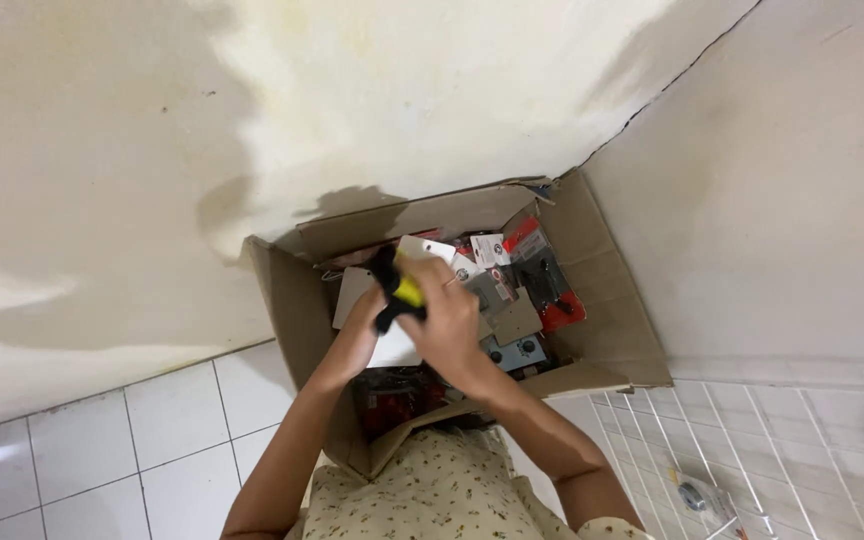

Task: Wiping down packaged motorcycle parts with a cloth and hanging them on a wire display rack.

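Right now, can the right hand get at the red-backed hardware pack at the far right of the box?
Probably yes. The right hand is already over the open cardboard box, the red-backed pack lies uncovered on top, but that hand is gripping the black-and-yellow tool.

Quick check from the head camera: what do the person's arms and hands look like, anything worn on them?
Both arms are bare from the short sleeves down. The garment is pale cream with a small scattered floral print. No gloves or watch show. The right hand has what looks like a thin ring on one finger; it is too small to be sure. The left hand shows no jewellery from this angle.
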